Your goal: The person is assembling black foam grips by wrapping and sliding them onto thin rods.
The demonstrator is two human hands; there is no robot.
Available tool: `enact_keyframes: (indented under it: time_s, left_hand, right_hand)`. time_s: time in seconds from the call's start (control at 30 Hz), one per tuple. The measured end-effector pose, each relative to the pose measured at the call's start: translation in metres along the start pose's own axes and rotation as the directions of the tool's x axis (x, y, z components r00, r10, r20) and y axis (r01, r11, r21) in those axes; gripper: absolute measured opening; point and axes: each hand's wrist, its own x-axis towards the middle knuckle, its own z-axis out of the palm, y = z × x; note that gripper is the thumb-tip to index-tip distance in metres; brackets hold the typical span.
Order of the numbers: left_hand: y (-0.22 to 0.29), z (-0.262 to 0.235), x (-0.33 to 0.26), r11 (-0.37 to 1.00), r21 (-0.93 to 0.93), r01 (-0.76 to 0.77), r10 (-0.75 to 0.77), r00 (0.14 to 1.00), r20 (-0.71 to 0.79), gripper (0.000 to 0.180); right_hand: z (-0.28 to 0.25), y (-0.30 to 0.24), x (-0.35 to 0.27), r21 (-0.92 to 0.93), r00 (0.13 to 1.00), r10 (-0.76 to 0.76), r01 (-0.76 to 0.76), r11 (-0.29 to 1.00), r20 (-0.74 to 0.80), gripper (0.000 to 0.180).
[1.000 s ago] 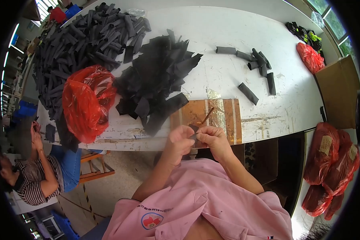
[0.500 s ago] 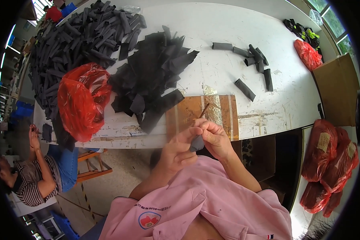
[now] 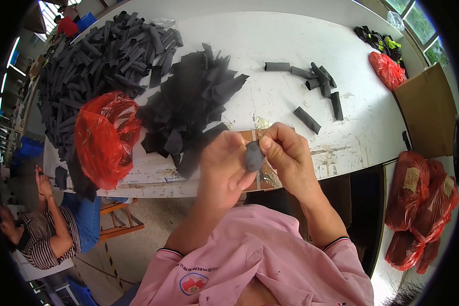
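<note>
A small dark grey fabric piece (image 3: 254,157), rounded and bunched, is held up between my hands above the table's near edge. My right hand (image 3: 290,155) pinches its upper edge between thumb and forefinger. My left hand (image 3: 220,166) curls around its left side, the fingers bent against it. Below them lies a brown cardboard piece (image 3: 268,179) with shiny tape, mostly covered by my hands. Just left of my left hand is a heap of flat dark fabric pieces (image 3: 188,94). Several rolled grey fabric tubes (image 3: 307,120) lie beyond my right hand.
A big pile of grey tubes (image 3: 92,66) fills the table's far left, beside a red plastic bag (image 3: 107,143). At right stand a cardboard box (image 3: 426,109) and filled red bags (image 3: 408,188). Another person (image 3: 51,229) sits at lower left near a wooden stool (image 3: 120,222).
Both hands have risen and come further over the table with the grey fabric piece, which now shows more fully. A thin brown stick-like thing above my fingers is no longer visible.
</note>
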Motion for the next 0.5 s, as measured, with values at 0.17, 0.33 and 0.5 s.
enact_keyframes:
  time_s: [0.17,0.33,0.5]
  left_hand:
    - [0.004,-0.007,0.017,0.843,-0.485,0.231,-0.307,0.948,-0.082,0.023]
    - [-0.032,-0.085,0.016,0.929,-0.335,0.155,-0.263,0.916,-0.305,0.017]
    - [-0.007,-0.044,0.028,0.734,-0.67,0.117,-0.174,0.985,-0.019,0.015]
  right_hand:
    - [-0.014,0.021,0.03,0.304,0.94,0.243,-0.311,0.901,0.241,0.024]
    - [-0.014,0.07,0.024,0.421,0.908,0.351,-0.417,0.805,0.229,0.024]
    - [-0.007,0.043,0.045,0.248,0.93,0.231,-0.305,0.92,0.286,0.026]
